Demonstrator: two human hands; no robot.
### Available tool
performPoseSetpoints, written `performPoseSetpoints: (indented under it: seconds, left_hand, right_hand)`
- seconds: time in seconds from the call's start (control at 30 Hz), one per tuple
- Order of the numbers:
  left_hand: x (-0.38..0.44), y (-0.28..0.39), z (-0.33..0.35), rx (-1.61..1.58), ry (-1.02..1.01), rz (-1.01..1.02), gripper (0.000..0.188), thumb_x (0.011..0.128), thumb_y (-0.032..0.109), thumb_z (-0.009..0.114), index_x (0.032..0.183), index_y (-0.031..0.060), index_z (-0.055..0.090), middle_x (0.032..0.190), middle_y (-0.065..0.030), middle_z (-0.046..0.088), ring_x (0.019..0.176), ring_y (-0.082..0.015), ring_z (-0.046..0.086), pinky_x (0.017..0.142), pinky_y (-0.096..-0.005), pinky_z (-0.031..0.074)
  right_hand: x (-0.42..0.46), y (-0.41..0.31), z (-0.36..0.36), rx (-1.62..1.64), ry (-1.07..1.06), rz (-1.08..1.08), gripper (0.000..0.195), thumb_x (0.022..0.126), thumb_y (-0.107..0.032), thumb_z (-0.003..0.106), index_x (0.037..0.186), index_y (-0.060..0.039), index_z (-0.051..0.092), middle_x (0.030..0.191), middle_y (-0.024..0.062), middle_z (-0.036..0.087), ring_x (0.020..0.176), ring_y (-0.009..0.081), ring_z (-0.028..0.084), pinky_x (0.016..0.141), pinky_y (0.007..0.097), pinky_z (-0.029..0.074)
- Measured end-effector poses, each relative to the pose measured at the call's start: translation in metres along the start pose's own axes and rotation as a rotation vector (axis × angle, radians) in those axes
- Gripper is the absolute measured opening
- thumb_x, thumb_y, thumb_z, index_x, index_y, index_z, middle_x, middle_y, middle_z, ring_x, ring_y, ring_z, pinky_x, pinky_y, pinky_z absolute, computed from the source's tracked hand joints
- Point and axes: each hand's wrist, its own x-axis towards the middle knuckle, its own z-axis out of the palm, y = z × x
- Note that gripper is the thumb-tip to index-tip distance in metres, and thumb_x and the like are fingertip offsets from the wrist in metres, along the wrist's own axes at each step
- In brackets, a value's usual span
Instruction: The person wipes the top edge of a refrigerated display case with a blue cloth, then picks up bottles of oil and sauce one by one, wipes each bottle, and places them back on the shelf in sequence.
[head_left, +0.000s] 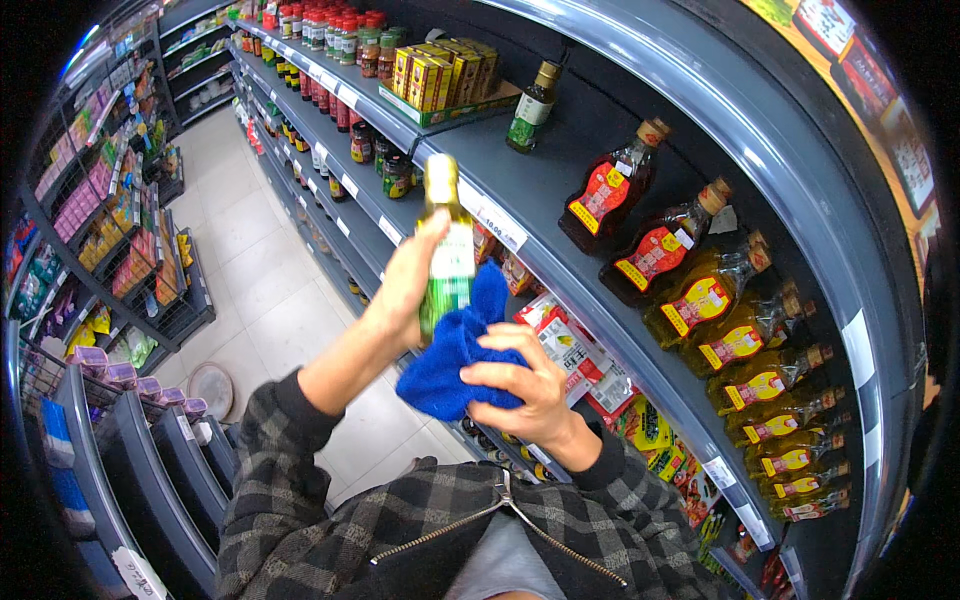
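Note:
My left hand is closed around a glass bottle with a gold cap and a white and green label, held up in front of the shelf. In my right hand a blue cloth is bunched, its upper fold against the bottle's lower part. The bottle's base is hidden behind the cloth. On the grey shelf beyond stands a similar gold-capped bottle, upright and apart from my hands.
Corked bottles with red labels and yellow labels line the shelf at right. A tray of yellow boxes and red-capped jars stand farther along. Packets fill a lower shelf. Across the tiled aisle is a snack rack.

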Motion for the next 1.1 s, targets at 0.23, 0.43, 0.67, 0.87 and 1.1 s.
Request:
performPoseSetpoints:
  seconds: [0.23,0.43,0.67,0.87,1.1]
  left_hand:
    - [0.142,0.078,0.014,0.668,-0.187,0.635,0.047,0.086,0.038,0.074,0.114,0.0043,0.056,0.096,-0.0025,0.061,0.087,-0.0116,0.056,0.078,-0.0286,0.048]
    - [0.246,0.082,0.019,0.921,-0.189,0.743,0.066,0.084,0.039,0.078,0.13,-0.0024,0.054,0.101,-0.0098,0.067,0.089,-0.0133,0.061,0.08,-0.0282,0.05]
    - [0.304,0.051,0.004,0.822,-0.179,0.777,0.047,0.092,0.031,0.07,0.125,-0.0006,0.058,0.105,-0.0064,0.068,0.094,-0.0128,0.059,0.084,-0.0279,0.048]
    - [0.289,0.051,0.021,0.893,-0.275,0.643,0.056,0.089,0.046,0.069,0.122,0.0008,0.06,0.103,-0.0044,0.066,0.095,-0.0128,0.056,0.087,-0.0295,0.045]
    - [0.265,0.027,0.018,0.806,-0.025,1.09,0.104,0.067,0.029,0.091,0.151,0.0045,0.034,0.13,-0.0155,0.056,0.122,-0.025,0.053,0.106,-0.037,0.041]
  right_hand:
    - [-0.055,0.007,-0.027,-0.004,0.14,0.533,0.034,0.066,-0.002,0.07,0.099,-0.0056,0.07,0.107,0.0152,0.066,0.098,0.0247,0.066,0.087,0.0335,0.051]
    - [-0.087,0.004,-0.051,-0.14,0.255,0.591,0.032,0.066,-0.004,0.071,0.098,-0.0059,0.071,0.103,0.0146,0.068,0.098,0.0268,0.067,0.089,0.0347,0.051]
    - [-0.119,-0.003,-0.069,-0.215,0.335,0.713,0.032,0.068,-0.007,0.071,0.1,-0.0055,0.07,0.102,0.0145,0.069,0.102,0.0272,0.067,0.091,0.0358,0.05]
    - [-0.128,-0.003,-0.068,-0.246,0.349,0.722,0.031,0.069,-0.008,0.072,0.1,-0.0056,0.07,0.101,0.0137,0.069,0.104,0.0277,0.066,0.091,0.0362,0.05]
    - [-0.127,-0.002,-0.065,-0.223,0.329,0.71,0.033,0.069,-0.008,0.072,0.102,-0.0062,0.071,0.103,0.015,0.068,0.099,0.0275,0.067,0.09,0.0353,0.051]
